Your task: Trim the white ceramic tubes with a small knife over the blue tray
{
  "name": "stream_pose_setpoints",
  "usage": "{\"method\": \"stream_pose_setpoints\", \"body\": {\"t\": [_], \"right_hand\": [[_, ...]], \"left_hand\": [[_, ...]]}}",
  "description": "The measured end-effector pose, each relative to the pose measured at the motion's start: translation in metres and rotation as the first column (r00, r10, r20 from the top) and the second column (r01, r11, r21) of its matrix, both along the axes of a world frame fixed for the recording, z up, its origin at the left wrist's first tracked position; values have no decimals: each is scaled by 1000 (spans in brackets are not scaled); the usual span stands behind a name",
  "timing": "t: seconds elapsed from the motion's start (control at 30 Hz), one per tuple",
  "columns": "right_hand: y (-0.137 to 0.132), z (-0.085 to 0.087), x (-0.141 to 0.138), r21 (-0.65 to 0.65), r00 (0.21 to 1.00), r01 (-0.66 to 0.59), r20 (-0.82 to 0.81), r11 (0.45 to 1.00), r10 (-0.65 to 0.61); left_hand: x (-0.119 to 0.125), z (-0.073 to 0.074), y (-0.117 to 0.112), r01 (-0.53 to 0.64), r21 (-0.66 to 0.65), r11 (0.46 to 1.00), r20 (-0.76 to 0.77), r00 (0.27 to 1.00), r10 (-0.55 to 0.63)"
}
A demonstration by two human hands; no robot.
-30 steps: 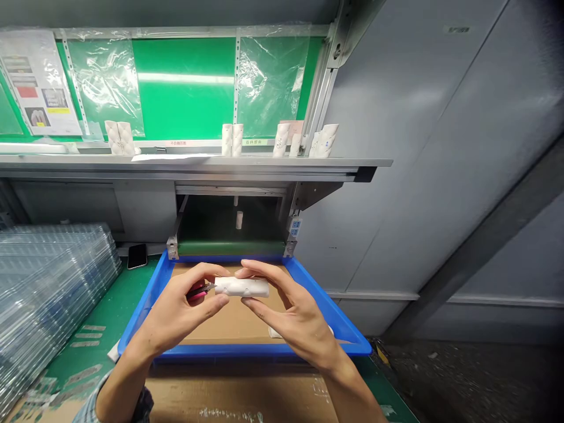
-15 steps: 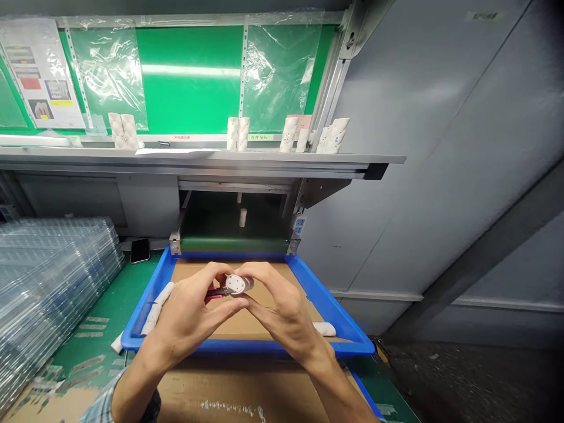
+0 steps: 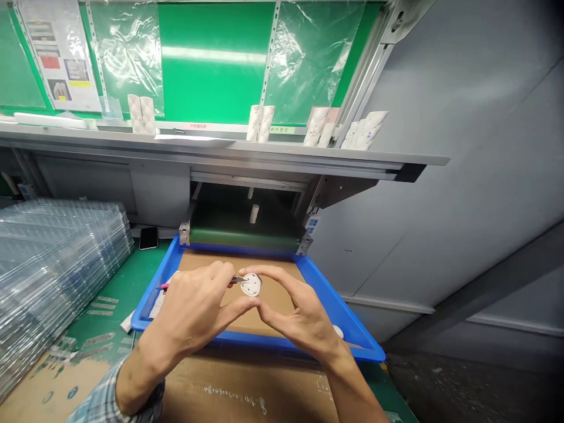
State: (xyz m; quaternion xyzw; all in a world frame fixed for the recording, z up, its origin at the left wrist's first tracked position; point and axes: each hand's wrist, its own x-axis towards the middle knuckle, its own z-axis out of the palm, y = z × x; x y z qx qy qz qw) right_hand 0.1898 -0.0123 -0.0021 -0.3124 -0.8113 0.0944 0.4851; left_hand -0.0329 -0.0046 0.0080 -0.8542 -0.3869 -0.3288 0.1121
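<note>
My right hand [image 3: 302, 311] is closed on a white cylindrical piece [image 3: 251, 285], thumb below and forefinger above. Its round end, with several small holes, faces me. My left hand [image 3: 191, 308] grips small pliers [image 3: 238, 280] with pink handles, mostly hidden behind the fingers. The metal tip touches or nearly touches the left rim of the round end, and my left thumb tip rests against the piece's lower edge. Both hands are above a blue tray [image 3: 326, 299] lined with cardboard.
White cylinders lie in the tray at its left [image 3: 157, 304] and right [image 3: 338, 332]. Behind it a green conveyor [image 3: 242, 235] carries another white cylinder [image 3: 254, 214]. Stacked clear plastic trays [image 3: 61, 252] and a phone [image 3: 148, 238] are at left. A shelf [image 3: 211, 147] with white pieces spans above.
The view has shifted, and the round end now faces me more squarely. The pliers have turned, their tip now at the upper left of the round end and a pink handle end showing behind my left hand.
</note>
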Motion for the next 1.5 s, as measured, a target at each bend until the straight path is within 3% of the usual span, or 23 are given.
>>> {"method": "stream_pose_setpoints", "body": {"t": [0.17,0.33,0.47,1.0,1.23,1.5], "right_hand": [[3,0,5,-93,989,-150,-16,984,149],[13,-9,13,-245,928,-370,-135,896,346],[17,-13,17,-284,891,-452,-180,846,416],[14,-9,18,-290,887,-461,-190,839,422],[12,-7,18,-225,925,-376,-155,899,348],[9,-7,11,-139,951,-286,-163,948,263]], "left_hand": [[-2,2,-1,13,3,1000,-4,1000,-13],[-2,1,-2,104,-43,994,8,995,-103],[-1,1,-3,119,-27,992,12,993,-119],[-3,3,-6,141,61,988,-50,989,-138],[-2,4,-8,92,16,996,-37,995,-92],[1,3,-10,15,54,998,-46,999,-13]]}}
